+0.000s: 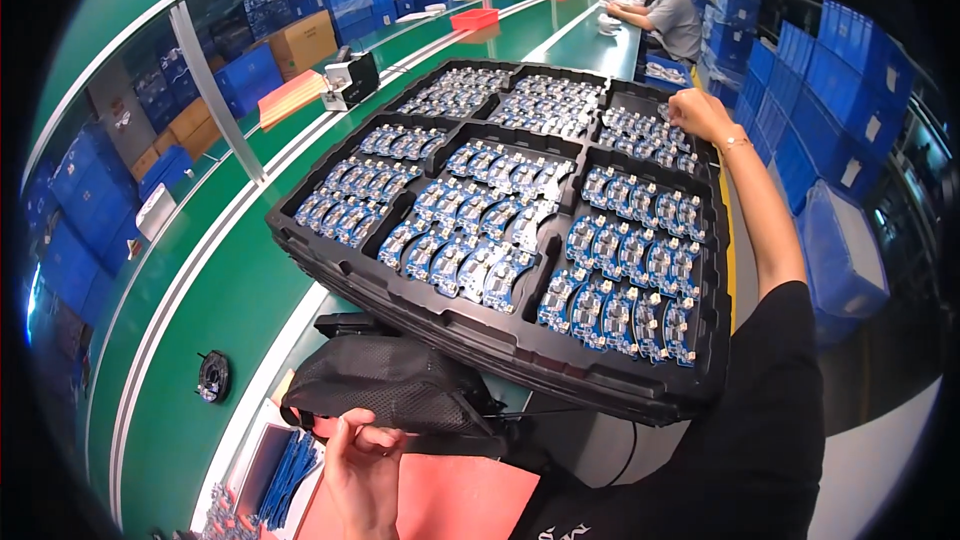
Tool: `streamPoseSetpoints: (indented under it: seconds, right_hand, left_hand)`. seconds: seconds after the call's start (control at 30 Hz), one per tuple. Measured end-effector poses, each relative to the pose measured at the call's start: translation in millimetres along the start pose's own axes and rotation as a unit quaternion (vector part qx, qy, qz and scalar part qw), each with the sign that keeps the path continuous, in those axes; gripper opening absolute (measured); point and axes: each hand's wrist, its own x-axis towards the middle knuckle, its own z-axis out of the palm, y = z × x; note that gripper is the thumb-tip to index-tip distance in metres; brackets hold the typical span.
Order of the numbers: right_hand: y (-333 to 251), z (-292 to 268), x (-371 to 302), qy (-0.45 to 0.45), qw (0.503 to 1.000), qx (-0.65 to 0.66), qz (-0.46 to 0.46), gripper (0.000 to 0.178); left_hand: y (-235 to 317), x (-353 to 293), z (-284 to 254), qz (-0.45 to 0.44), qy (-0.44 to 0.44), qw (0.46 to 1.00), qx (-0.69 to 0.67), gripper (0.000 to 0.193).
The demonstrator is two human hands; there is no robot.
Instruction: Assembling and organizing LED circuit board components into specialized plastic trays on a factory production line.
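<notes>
A black compartment tray [600, 365] holds rows of small curved blue circuit boards [487, 270]. My right hand [700, 117] reaches to its far right compartment, fingertips pinched just over the boards there. The hand hides whatever is between those fingertips. Low in the view, my left hand [365, 470] is raised above a red mat [465, 495], its fingers curled in toward the thumb and nothing visible in them. Just beyond it lies a black mesh-covered item [390, 380].
Left of my left hand is a box of blue strips [288, 480]. A round black part [213, 377] lies on the green conveyor bench [165, 310]. Behind the tray stands a small device with an orange sheet [292, 100]. Blue crates [835, 110] line the right; a person [670, 20] sits farther off.
</notes>
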Motion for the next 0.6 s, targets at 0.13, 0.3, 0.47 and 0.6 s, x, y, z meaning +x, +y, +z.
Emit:
streamPoseSetpoints:
  seconds: [0.13, 0.3, 0.47, 0.6]
  right_hand:
    - [4.8, -11.8, -2.5, -0.01, 0.999, 0.023, 0.038, 0.013]
    - [10.4, -6.9, 0.9, 0.082, 0.992, 0.085, 0.04, 0.023]
    - [3.9, -11.2, 15.8, -0.009, 0.998, 0.015, 0.052, 0.031]
    - [-14.3, -3.4, 19.4, -0.158, 0.978, 0.019, 0.135, 0.044]
  left_hand:
    - [-0.8, 2.7, -2.5, -0.001, -0.001, 1.0, -0.006, 0.022]
    - [-1.9, 5.0, -3.8, 0.001, -0.008, 1.0, -0.008, 0.02]
    - [-0.4, 0.5, 0.9, -0.002, 0.003, 1.0, 0.001, 0.019]
    - [-1.6, 1.6, -4.3, 0.004, 0.001, 1.0, 0.002, 0.018]
